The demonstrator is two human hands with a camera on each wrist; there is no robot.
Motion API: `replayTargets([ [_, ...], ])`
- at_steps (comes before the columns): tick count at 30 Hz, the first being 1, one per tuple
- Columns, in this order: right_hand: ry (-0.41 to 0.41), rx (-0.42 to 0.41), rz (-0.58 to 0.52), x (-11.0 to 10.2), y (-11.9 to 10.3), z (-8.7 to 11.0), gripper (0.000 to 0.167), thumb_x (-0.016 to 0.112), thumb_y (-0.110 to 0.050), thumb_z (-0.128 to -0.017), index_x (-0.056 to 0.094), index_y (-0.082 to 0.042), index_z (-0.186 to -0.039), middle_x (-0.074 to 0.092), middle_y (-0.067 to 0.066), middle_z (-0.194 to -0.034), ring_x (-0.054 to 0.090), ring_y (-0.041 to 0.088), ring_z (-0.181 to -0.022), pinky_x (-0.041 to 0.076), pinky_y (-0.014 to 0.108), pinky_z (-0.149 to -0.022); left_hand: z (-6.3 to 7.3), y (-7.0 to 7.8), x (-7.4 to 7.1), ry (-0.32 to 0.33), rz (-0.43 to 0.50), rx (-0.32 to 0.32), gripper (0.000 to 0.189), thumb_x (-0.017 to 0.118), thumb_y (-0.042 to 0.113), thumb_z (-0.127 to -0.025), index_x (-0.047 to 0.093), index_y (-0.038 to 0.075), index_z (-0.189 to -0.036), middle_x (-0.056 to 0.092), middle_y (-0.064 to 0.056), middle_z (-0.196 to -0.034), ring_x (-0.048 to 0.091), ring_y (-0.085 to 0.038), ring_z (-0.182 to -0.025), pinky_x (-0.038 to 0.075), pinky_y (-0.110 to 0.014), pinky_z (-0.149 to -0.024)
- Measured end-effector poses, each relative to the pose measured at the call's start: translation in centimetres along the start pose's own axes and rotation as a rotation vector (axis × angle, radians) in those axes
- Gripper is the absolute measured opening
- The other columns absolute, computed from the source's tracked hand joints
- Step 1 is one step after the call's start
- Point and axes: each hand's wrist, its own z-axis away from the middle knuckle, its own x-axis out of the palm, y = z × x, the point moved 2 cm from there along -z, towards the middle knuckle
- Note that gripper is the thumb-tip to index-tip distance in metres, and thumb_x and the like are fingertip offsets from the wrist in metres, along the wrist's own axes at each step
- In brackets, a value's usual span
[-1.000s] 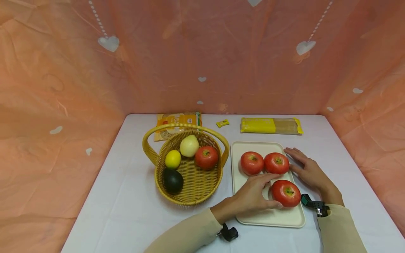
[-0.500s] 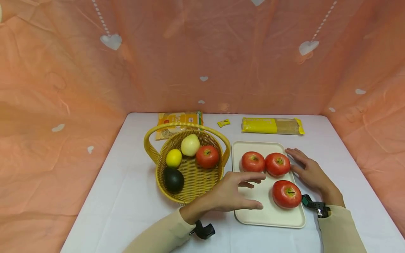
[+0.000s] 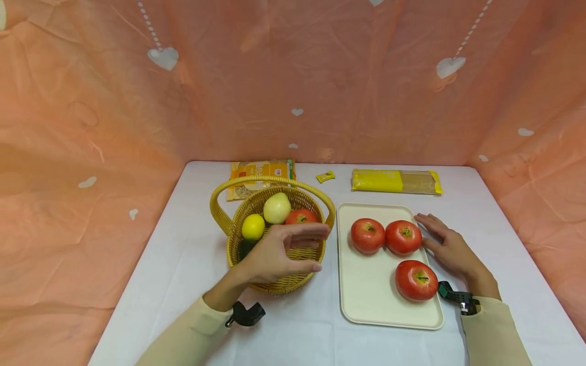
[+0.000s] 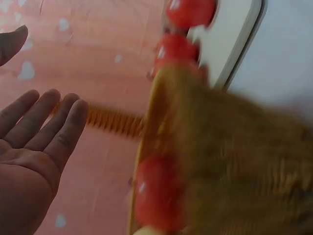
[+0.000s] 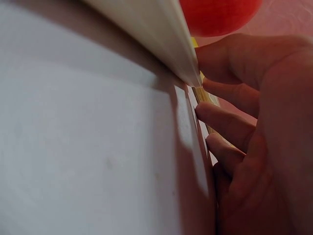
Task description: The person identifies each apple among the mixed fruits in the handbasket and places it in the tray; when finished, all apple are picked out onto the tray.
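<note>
In the head view my left hand (image 3: 269, 258) hovers over the wicker basket (image 3: 280, 287), fingers extended and thumb apart, holding nothing. Inside the basket are a lemon (image 3: 253, 227), a pale pear-like fruit (image 3: 276, 208) and a red apple (image 3: 301, 216). A dark avocado (image 3: 245, 248) is mostly hidden behind the hand. On the cream tray (image 3: 366, 290) sit three red apples: one at back left (image 3: 368, 235), one beside it (image 3: 403, 237) and one nearer the front (image 3: 416, 280). My right hand (image 3: 450, 250) rests at the tray's right edge, fingers relaxed; its thumb meets the rim in the right wrist view.
Behind the basket lies an orange food packet (image 3: 261, 168), partly covered by the arched handle (image 3: 215, 206). A small yellow wrapped sweet (image 3: 325, 177) and a long yellow packet (image 3: 396, 181) of noodle-like strands lie along the back. Pink-orange cloth (image 3: 320, 91) encloses the white table.
My left hand has let go of the front apple on the tray and moved left over the basket. The apples stay where they were; my right hand keeps its place by the tray.
</note>
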Motion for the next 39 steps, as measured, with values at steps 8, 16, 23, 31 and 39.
replayTargets([
  [8,-0.001,0.017,-0.013,0.0,0.1,0.0,0.069,0.067,-0.022,-0.108,0.039,-0.013,-0.171,0.02,0.027,-0.18,0.008,0.053,-0.167,0.015,0.087,-0.121,-0.7,0.2,-4.4,0.103,-0.084,-0.021,0.064,0.088,0.008,-0.092,0.063,0.0,-0.15,0.068,-0.02,-0.149,0.067,-0.048,-0.133,0.053,-0.062,-0.114],
  [16,0.004,-0.009,-0.005,0.0,0.3,0.0,0.069,0.067,-0.02,-0.108,0.04,-0.013,-0.171,0.024,0.027,-0.179,0.01,0.053,-0.167,0.015,0.087,-0.122,-2.6,-1.1,-6.1,0.177,-0.202,-0.133,0.063,0.089,0.01,-0.091,0.065,0.001,-0.149,0.07,-0.024,-0.143,0.07,-0.043,-0.131,0.057,-0.058,-0.112],
  [23,0.005,-0.007,-0.006,0.0,0.2,-0.1,0.069,0.068,-0.021,-0.108,0.041,-0.012,-0.17,0.023,0.027,-0.179,0.01,0.053,-0.167,0.016,0.087,-0.121,-3.7,-2.5,-6.3,0.212,-0.397,-0.357,0.066,0.092,0.019,-0.09,0.067,0.007,-0.149,0.07,-0.015,-0.146,0.072,-0.033,-0.129,0.06,-0.048,-0.108],
  [31,-0.002,0.007,-0.007,0.0,0.2,0.0,0.069,0.067,-0.023,-0.108,0.039,-0.012,-0.171,0.02,0.027,-0.18,0.008,0.053,-0.168,0.014,0.087,-0.121,-4.6,-2.9,-5.4,0.125,-0.592,-0.427,0.07,0.092,0.019,-0.088,0.065,0.003,-0.15,0.074,-0.017,-0.134,0.069,-0.031,-0.124,0.058,-0.044,-0.108],
  [39,0.006,-0.003,0.006,0.1,0.2,-0.1,0.068,0.067,-0.023,-0.108,0.04,-0.012,-0.17,0.023,0.028,-0.179,0.01,0.054,-0.167,0.016,0.087,-0.121,-5.0,-3.3,-4.2,-0.018,-0.684,-0.447,0.079,0.096,0.018,-0.083,0.062,0.004,-0.152,0.067,-0.016,-0.146,0.062,-0.032,-0.132,0.056,-0.046,-0.111],
])
